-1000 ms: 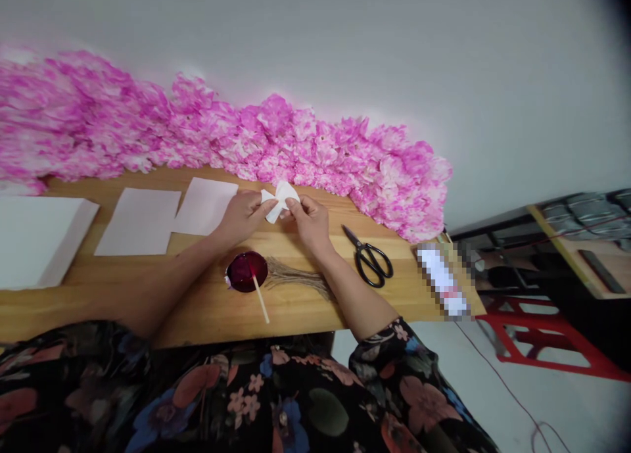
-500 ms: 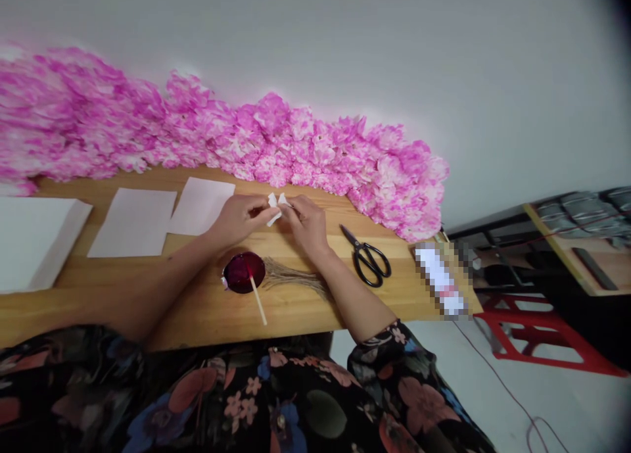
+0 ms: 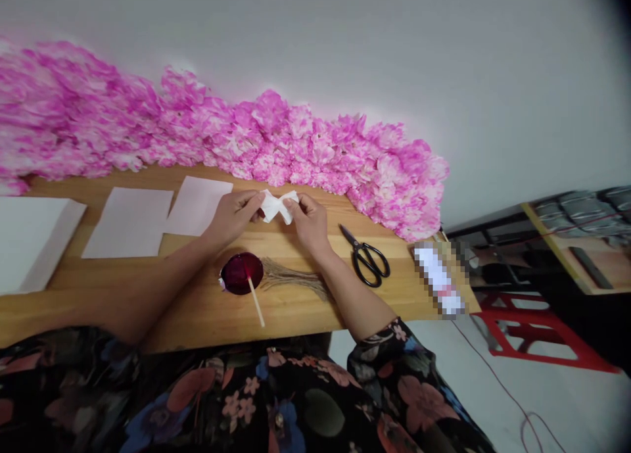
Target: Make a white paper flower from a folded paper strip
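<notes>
A small piece of white tissue paper [image 3: 278,206] is stretched between my two hands above the wooden table, narrow in the middle and fanned at both sides. My left hand [image 3: 238,214] pinches its left end, and my right hand [image 3: 309,220] grips the right end with the thumb on top. Below my hands stands a dark bowl of magenta liquid [image 3: 240,273] with a wooden stick [image 3: 256,303] leaning out of it. A bundle of thin brown stems [image 3: 293,277] lies beside the bowl, partly under my right forearm. Black-handled scissors [image 3: 367,258] rest further right.
Pink and white paper flowers [image 3: 276,134] line the back of the table [image 3: 197,315] along the wall. Two white paper sheets [image 3: 129,223] and a thick white stack [image 3: 29,242] lie at left. A red stool [image 3: 547,334] stands on the floor at right.
The white tissue paper was bunched between my fingers; now it is spread wider and more of it shows. My hands have moved slightly apart.
</notes>
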